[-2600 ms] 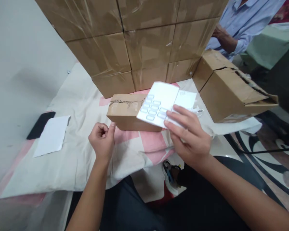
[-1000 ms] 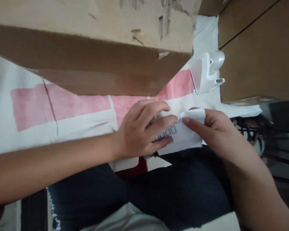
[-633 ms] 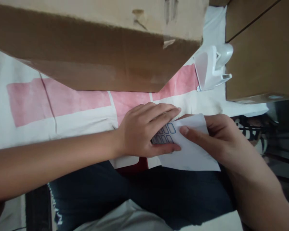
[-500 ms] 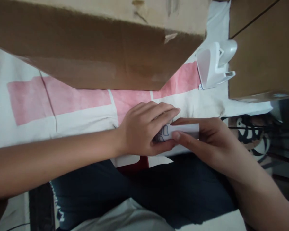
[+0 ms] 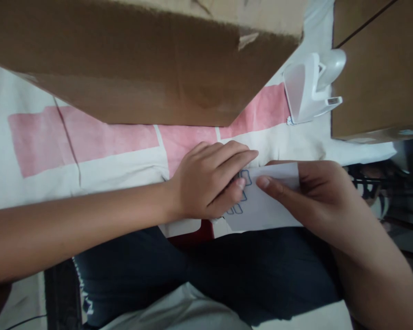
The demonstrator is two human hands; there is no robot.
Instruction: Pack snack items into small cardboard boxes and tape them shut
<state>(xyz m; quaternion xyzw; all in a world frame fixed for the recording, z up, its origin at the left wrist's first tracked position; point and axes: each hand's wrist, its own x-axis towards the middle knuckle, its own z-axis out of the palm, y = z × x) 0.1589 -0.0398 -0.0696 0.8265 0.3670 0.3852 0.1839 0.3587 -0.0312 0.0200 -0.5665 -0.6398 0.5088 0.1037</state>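
Note:
A small white sheet of paper [image 5: 261,211] with blue outlined rounded shapes lies between my hands, above my lap. My right hand [image 5: 316,192] pinches its right part, thumb on top and fingers underneath. On the left end of the sheet, my left hand [image 5: 209,183] is closed, its thumb over the paper. The back of that hand hides the sheet's left edge and whatever else may be under the palm.
A large cardboard box [image 5: 172,78] stands in front of my hands on a white and pink cloth [image 5: 124,142]. Ahead to the right are a white plastic object [image 5: 306,87] and another cardboard box [image 5: 382,78]. A red patch [image 5: 196,231] shows by my lap.
The paper has opened out from a narrow folded strip into a wider sheet, showing more blue shapes. My right hand has moved slightly right; my left thumb has drawn back toward its fingers.

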